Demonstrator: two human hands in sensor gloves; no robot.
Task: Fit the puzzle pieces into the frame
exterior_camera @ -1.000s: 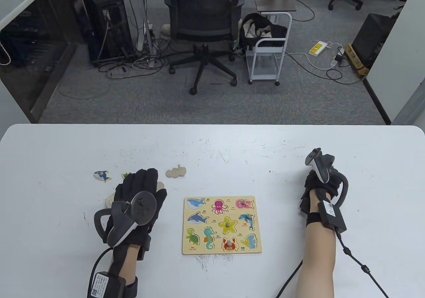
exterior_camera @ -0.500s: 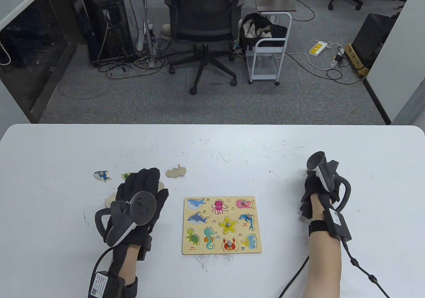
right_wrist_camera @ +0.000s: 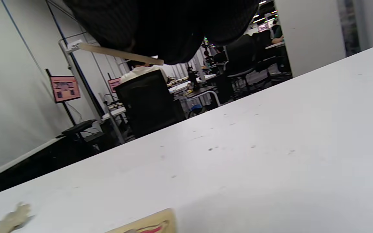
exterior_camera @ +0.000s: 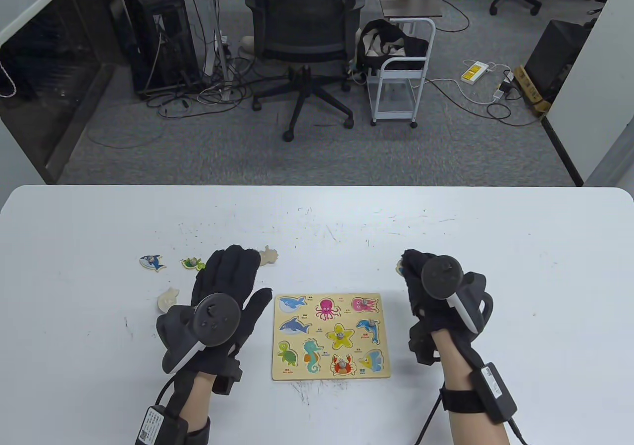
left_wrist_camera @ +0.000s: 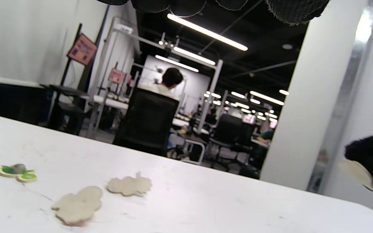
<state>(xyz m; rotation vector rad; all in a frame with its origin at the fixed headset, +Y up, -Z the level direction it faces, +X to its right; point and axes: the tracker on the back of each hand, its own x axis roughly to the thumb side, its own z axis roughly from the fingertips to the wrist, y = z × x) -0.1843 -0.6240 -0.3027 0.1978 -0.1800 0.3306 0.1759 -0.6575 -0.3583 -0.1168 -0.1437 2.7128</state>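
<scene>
The wooden puzzle frame [exterior_camera: 331,371] lies at the table's middle front, with pegged pieces in some of its sea-animal slots. My right hand [exterior_camera: 415,275] hovers beside the frame's far right corner. It pinches a flat wooden puzzle piece [right_wrist_camera: 118,53], whose edge shows at the fingertips [exterior_camera: 399,266] and in the left wrist view [left_wrist_camera: 356,171]. My left hand [exterior_camera: 230,286] is spread open, palm down, left of the frame and holds nothing. It partly covers a face-down piece [exterior_camera: 269,255].
Loose pieces lie left of the frame: a blue shark [exterior_camera: 152,262], a green turtle [exterior_camera: 193,263] and a face-down piece [exterior_camera: 167,299]. The left wrist view shows the turtle [left_wrist_camera: 16,172] and two face-down pieces [left_wrist_camera: 78,204] [left_wrist_camera: 129,185] ahead of my fingers.
My right hand has swung left from the table's right side to the frame's far right corner, carrying a piece. My left hand has shifted right and forward, uncovering the turtle piece.
</scene>
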